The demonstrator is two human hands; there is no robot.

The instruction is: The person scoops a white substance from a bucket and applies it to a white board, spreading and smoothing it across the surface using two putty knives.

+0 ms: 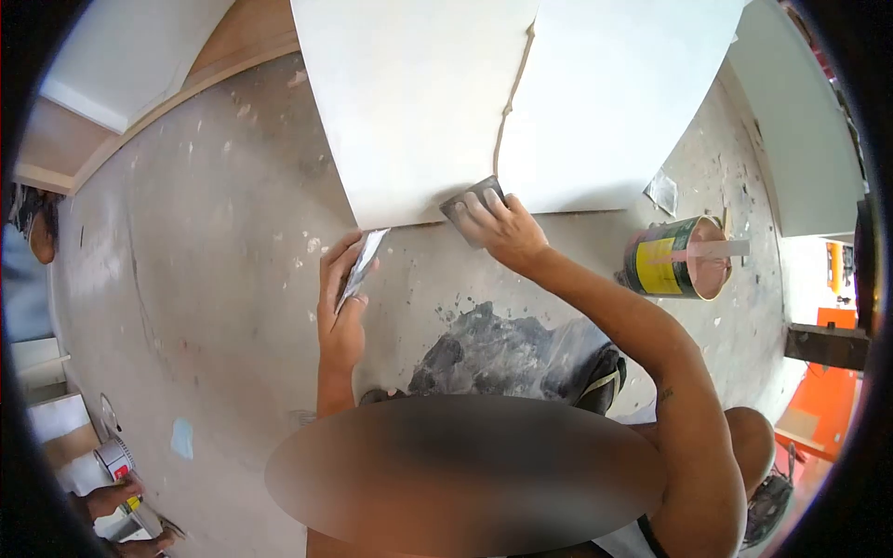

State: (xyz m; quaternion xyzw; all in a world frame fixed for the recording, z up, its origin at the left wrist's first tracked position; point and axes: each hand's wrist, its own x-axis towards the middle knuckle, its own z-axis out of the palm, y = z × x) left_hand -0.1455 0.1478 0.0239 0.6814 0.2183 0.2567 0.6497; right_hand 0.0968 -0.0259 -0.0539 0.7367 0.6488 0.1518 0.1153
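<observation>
Pressing a dark plate point(461, 218) to the lower edge of the white board point(419, 112), the right hand point(502, 232) sits near the middle of the head view, its grip closed on the plate with the fingers spread over its face. The plate meets the lower end of a brown line point(513, 88) that runs down the board from the top of the frame, with a few small lumps along it.

Left of centre, the left hand point(344, 307) has its grip around a shiny plate point(365, 260), tilted, its upper end near the board's lower left corner.

Right of centre, a tin point(656, 265) with a yellow label lies tipped towards the right on the floor point(233, 307); pink paste point(712, 277) and a pale stick point(721, 248) show at its mouth. Just above it is a clear scrap point(662, 192). A dark stain point(484, 358) spreads below the hands, beside a shoe point(605, 377). At lower left, another person's hands point(116, 498) are near a second tin point(113, 456).
</observation>
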